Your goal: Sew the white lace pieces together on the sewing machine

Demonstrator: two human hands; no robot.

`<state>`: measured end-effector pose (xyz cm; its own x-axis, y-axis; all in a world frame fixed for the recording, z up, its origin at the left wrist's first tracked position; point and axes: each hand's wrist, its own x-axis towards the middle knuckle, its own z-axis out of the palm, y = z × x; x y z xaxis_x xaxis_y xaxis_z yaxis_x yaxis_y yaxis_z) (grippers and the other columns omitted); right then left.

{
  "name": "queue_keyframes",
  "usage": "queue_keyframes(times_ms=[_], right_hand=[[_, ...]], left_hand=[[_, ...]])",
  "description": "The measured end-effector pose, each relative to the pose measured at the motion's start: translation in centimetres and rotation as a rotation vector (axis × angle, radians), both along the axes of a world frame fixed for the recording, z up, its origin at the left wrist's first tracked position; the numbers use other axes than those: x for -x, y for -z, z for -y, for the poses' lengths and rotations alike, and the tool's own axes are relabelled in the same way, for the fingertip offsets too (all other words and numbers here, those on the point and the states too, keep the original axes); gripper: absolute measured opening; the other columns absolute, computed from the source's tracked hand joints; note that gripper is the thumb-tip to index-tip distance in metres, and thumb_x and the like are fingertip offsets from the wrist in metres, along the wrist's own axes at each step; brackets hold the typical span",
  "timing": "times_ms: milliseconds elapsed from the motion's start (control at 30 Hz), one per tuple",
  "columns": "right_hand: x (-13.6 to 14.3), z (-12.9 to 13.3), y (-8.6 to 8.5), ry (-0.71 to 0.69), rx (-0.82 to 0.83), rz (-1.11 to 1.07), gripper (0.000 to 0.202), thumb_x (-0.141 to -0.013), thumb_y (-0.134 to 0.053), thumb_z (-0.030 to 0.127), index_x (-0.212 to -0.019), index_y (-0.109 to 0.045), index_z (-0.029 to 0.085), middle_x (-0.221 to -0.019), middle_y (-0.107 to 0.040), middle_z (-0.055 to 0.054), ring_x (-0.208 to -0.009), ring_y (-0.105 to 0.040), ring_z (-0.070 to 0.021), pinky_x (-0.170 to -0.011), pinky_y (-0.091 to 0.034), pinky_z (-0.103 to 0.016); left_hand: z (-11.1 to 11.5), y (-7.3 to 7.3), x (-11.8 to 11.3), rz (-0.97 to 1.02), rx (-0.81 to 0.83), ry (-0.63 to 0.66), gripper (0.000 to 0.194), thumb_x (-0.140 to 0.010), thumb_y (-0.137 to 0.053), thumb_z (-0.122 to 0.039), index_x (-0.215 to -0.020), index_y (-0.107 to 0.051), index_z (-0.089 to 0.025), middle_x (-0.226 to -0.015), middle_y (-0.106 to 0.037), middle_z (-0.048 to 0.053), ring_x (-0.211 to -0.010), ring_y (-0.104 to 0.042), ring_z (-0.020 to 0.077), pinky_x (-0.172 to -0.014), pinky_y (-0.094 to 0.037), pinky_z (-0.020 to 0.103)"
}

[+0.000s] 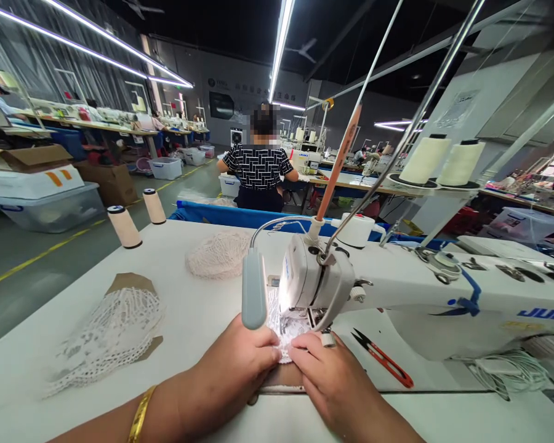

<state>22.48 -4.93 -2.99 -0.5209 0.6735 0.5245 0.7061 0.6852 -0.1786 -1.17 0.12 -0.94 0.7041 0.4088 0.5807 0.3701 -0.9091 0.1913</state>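
White lace [286, 332] lies under the needle area of a white sewing machine [318, 277], lit by its lamp. My left hand [240, 357] pinches the lace's near left edge, thumb and fingers together. From the other side, my right hand [330, 369] grips the near right edge with bent fingers. Between the hands a brown card piece [284, 375] shows beneath the lace. A grey lamp head [254, 289] hangs just above my left hand. Right of my right hand lie red-handled thread snips [383, 359], apart from it.
More lace [120, 326] over brown card lies on the left of the table [189, 332]. A lace pile [219, 253] sits behind it. Two thread cones [124, 226] stand at the far left edge. Coiled cable [512, 369] lies right. A person [261, 166] sits ahead, facing away.
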Motion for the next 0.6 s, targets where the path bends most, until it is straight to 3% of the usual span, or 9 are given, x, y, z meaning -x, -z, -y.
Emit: queue_keyframes(times_ms=[267, 600], right_hand=[[-0.03, 0.13, 0.08, -0.022, -0.008, 0.026, 0.040, -0.087, -0.055, -0.002, -0.116, -0.067, 0.022, -0.106, -0.077, -0.006, -0.092, -0.066, -0.0258, -0.078, -0.048, -0.037], [0.02, -0.18, 0.09, 0.032, 0.008, 0.006, 0.042, -0.087, -0.050, -0.004, -0.114, -0.069, 0.022, -0.105, -0.077, -0.007, -0.086, -0.064, -0.0264, -0.076, -0.048, -0.039]], left_hand=[[0.04, 0.45, 0.34, -0.008, -0.017, 0.101, 0.029, -0.093, -0.054, -0.001, -0.104, -0.074, -0.019, -0.091, -0.079, 0.006, -0.079, -0.072, 0.0230, -0.077, -0.051, 0.039], [-0.45, 0.32, 0.28, -0.032, -0.035, 0.048, 0.027, -0.101, -0.051, -0.006, -0.100, -0.075, -0.019, -0.092, -0.079, 0.006, -0.084, -0.072, 0.0240, -0.085, -0.051, 0.040]])
